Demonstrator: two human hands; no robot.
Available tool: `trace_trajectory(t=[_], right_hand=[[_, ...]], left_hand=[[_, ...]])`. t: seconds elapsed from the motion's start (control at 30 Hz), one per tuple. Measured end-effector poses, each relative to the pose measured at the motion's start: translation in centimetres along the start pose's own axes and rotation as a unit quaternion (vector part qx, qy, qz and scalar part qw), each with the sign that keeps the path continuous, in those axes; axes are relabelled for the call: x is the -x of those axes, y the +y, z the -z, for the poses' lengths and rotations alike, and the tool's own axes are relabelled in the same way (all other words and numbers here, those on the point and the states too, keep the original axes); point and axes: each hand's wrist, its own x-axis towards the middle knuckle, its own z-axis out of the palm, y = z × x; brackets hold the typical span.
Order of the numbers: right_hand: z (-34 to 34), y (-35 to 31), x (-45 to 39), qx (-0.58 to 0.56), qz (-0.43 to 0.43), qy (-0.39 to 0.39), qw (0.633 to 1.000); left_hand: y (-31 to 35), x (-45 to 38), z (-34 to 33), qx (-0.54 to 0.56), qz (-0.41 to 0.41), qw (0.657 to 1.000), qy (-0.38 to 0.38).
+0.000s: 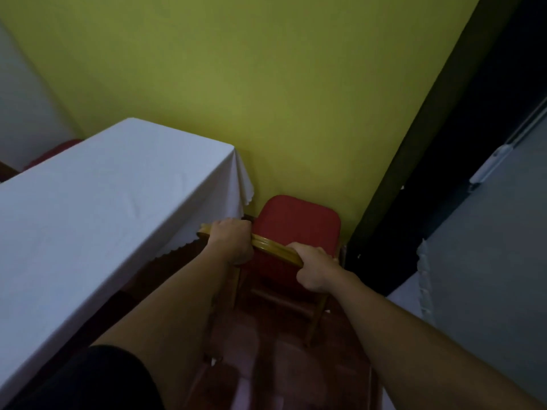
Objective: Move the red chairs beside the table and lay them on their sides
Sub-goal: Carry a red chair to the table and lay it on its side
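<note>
Red chair [296, 232]: upright on all legs, in the corner between the counter's end and the yellow wall [266, 84]; seat facing away from the camera toward the wall.
Chair frame: wooden, yellowish top rail [275, 250] across the backrest; legs and lower crossbar visible below, dim.
Left hand [229, 241]: grip closed around the left end of the top rail, fingers curled over it, just beside the hanging cloth edge.
Right hand [315, 269]: grip closed around the right end of the top rail, knuckles up, thumb side toward the camera.
Forearms: both bare, reaching forward and down; dark sleeve [97, 377] at lower left.
Counter [88, 202]: on the left, covered by a white cloth with a scalloped hem draping over the near corner.
Second red chair [50, 153]: only a small red patch showing past the counter's far left edge; posture cannot be told.
Floor [281, 365]: dark reddish tiles, glossy, under the chair legs.
Right side: black vertical frame [429, 143] next to the wall, then a grey panel [488, 247] with a pale fitting.
Lighting: dim; fine detail of the chair legs unclear.
</note>
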Motion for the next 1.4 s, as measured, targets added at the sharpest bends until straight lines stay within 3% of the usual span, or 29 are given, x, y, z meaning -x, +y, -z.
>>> trace_trajectory(t=[0.2, 0.43, 0.5, 0.6, 0.67, 0.7, 0.83, 0.9, 0.97, 1.03, 1.17, 1.4], right_hand=[[-0.1, 1.2, 1.9, 0.010, -0.005, -0.001, 1.000], [-0.9, 3.6, 5.0, 0.040, -0.040, 0.054, 0.997], [-1.4, 4.9, 5.7, 0.010, -0.082, 0.076, 0.994], [-2.1, 6.1, 6.8, -0.137, -0.127, 0.125, 0.975], [-2.4, 5.9, 7.6, -0.272, -0.169, 0.157, 0.934], [-2.7, 5.8, 7.9, -0.361, -0.201, 0.159, 0.897], [-4.7, 4.2, 8.3, -0.703, -0.199, 0.104, 0.675], [-5.2, 2.1, 8.0, -0.760, -0.192, 0.081, 0.616], [-5.7, -0.6, 7.7, -0.784, -0.190, 0.067, 0.587], [-6.3, -2.1, 7.2, -0.779, -0.196, 0.101, 0.587], [-6.2, -1.6, 6.9, -0.719, -0.231, 0.211, 0.620], [-4.2, 0.7, 7.2, -0.646, -0.227, 0.222, 0.694]], left_hand=[[1.0, 2.2, -0.8, -0.018, -0.028, 0.998, -0.055], [3.3, 6.1, -1.8, 0.005, -0.079, 0.990, -0.115], [3.1, 6.8, -1.8, 0.039, -0.104, 0.984, -0.137], [1.2, 7.4, -2.3, 0.136, -0.112, 0.970, -0.167], [-0.6, 7.7, -3.2, 0.137, -0.090, 0.971, -0.171], [-1.2, 7.8, -3.5, 0.127, -0.074, 0.974, -0.172], [-1.3, 8.2, -3.3, 0.091, -0.075, 0.976, -0.183], [-0.8, 8.4, -2.8, 0.085, -0.087, 0.974, -0.190], [-0.5, 8.7, -2.8, 0.079, -0.094, 0.972, -0.201], [-0.1, 9.3, -3.0, 0.078, -0.091, 0.971, -0.206], [1.6, 11.0, -3.0, 0.101, -0.097, 0.968, -0.208], [4.5, 12.8, -2.3, 0.121, -0.107, 0.968, -0.192]])
